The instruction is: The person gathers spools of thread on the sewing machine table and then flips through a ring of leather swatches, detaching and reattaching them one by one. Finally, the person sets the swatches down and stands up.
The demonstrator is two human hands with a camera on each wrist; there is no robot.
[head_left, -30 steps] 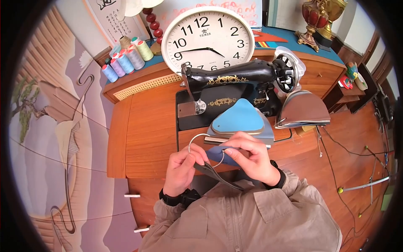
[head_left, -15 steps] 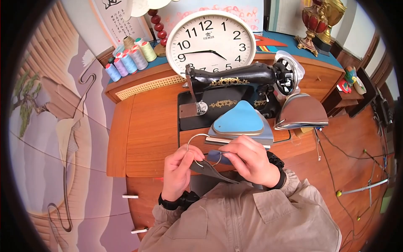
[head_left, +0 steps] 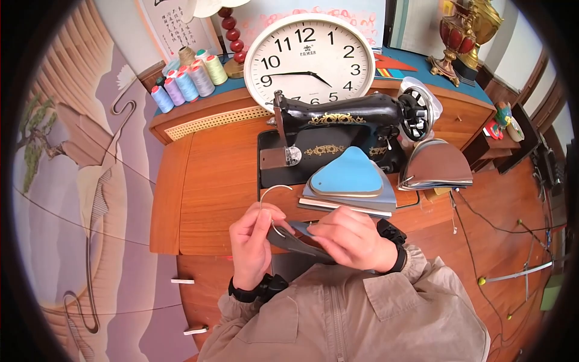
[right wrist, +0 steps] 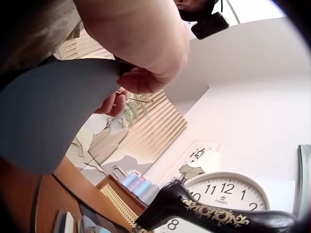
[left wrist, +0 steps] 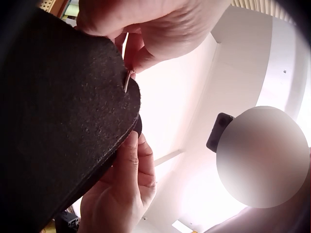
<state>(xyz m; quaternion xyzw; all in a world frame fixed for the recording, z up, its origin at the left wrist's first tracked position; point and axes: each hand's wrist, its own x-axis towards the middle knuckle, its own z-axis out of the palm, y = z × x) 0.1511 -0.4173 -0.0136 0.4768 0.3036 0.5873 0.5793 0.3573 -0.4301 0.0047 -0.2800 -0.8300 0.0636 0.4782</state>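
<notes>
In the head view my left hand [head_left: 252,244] pinches an open metal ring [head_left: 263,194] together with the edge of dark leather-like pieces [head_left: 295,242] threaded on it. My right hand [head_left: 356,238] pinches a blue-grey piece [head_left: 300,227] beside the ring. The left wrist view has the dark fuzzy piece [left wrist: 68,107] large, the ring's metal [left wrist: 127,82] passing through near its rounded edge. Across the right wrist view spreads the blue-grey piece [right wrist: 53,107], its upper edge at my right hand [right wrist: 141,48]. The right fingertips are partly hidden.
Beyond my hands lie a blue-topped stack [head_left: 347,175] and a brown-topped stack [head_left: 437,164] of pieces. A black sewing machine [head_left: 338,114] stands behind, then a large clock [head_left: 310,60] and thread spools [head_left: 189,81].
The blue-grey piece has come closer to the dark pieces, and my right hand has moved slightly left. More of the ring's upper curve shows above my left hand.
</notes>
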